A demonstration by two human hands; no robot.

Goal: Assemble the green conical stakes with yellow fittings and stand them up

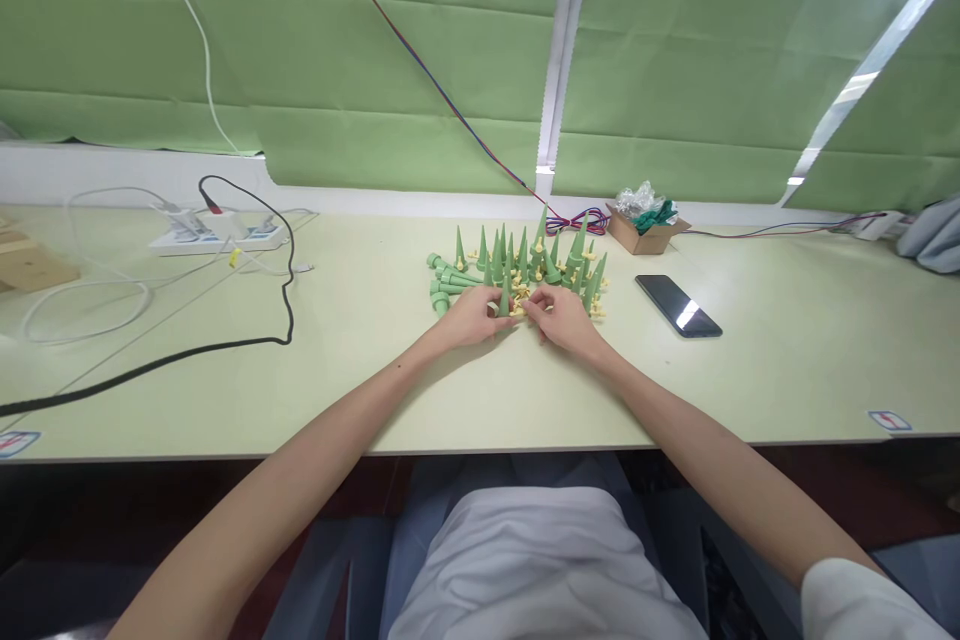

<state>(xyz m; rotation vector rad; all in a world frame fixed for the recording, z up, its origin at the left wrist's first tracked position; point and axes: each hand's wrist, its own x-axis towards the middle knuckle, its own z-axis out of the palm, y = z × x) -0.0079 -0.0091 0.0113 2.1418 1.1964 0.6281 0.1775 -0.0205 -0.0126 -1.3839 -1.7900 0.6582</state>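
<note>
My left hand [474, 316] is closed around the lower part of a green plastic cone [505, 298], which stands upright with its tip showing. Close beside it, my right hand [559, 316] pinches at a small yellow piece [521, 310] near the cone's base; the fingertips partly hide it. Just behind both hands is a cluster of upright green cones [538, 245] with small yellow parts around their bases. Several green stepped pieces [454, 277] lie on their sides left of the cluster.
A black phone [679, 305] lies to the right. Behind it stands a small cardboard box [645, 238] with clear plastic and green material. A coiled red-and-blue wire [581, 221] is at the back. On the left are a power strip [217, 238] and a black cable [187, 352].
</note>
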